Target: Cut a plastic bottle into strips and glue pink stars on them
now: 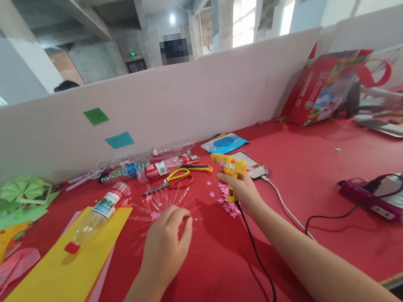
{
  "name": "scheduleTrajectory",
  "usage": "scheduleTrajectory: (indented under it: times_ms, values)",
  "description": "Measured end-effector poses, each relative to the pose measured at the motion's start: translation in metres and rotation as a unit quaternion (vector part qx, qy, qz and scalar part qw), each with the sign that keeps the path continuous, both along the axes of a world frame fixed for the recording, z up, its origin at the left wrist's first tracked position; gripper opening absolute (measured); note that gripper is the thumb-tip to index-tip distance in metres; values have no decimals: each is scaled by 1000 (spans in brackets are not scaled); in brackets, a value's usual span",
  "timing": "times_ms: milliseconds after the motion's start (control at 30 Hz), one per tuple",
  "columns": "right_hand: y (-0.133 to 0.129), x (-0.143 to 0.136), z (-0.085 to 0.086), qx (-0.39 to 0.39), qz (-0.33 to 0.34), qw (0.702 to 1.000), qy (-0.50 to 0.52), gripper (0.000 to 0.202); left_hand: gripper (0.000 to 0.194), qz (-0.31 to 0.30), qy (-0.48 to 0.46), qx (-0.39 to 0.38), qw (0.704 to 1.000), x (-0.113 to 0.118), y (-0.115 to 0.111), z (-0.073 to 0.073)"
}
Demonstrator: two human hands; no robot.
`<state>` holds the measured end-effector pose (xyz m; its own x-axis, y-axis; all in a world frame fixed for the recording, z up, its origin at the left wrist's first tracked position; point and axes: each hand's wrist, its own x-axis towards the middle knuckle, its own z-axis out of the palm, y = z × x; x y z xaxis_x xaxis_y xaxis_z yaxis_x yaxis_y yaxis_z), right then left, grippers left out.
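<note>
1. the right hand (248,192) is closed around the grip of a yellow plastic glue gun (231,167), beside scattered small pink star-shaped pieces (230,208).
2. the left hand (169,235), apart from the right, curls loosely beside a fan of clear plastic strips (165,197); i cannot tell whether its fingers hold them.

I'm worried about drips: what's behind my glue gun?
Behind the glue gun, part of a phone and some pink stars show. Whatever the gun and your right hand cover can't be seen.
</note>
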<state>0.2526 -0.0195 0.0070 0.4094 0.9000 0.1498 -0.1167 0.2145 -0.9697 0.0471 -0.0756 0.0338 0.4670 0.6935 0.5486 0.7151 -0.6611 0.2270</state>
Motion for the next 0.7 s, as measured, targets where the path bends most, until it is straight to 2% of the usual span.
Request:
scheduleTrajectory:
  times_ms: [67, 167, 233, 300, 367, 533, 700]
  values:
    - [1, 2, 1, 0, -10, 1000, 9, 20, 14, -23, 40, -17, 999, 9, 1, 4]
    - [2, 5, 2, 3, -26, 1000, 18, 18, 17, -66, 144, 3, 987, 36, 3, 3]
    - [2, 6, 2, 6, -30, 999, 17, 17, 13, -85, 186, -7, 979, 58, 8, -2]
    - [2, 7, 2, 11, -32, 999, 10, 16, 13, -111, 184, -41, 976, 78, 16, -12]
    - [2, 6, 2, 17, -35, 999, 0, 16, 13, -111, 193, -79, 972, 93, 24, -23]
    - [-1, 2, 5, 23, -41, 999, -16, 17, 17, -64, 219, -78, 970, 108, 31, -43]
    - [-5, -1, 8, 21, -37, 999, -21, 17, 27, -87, 269, -63, 957, 110, 23, -44]
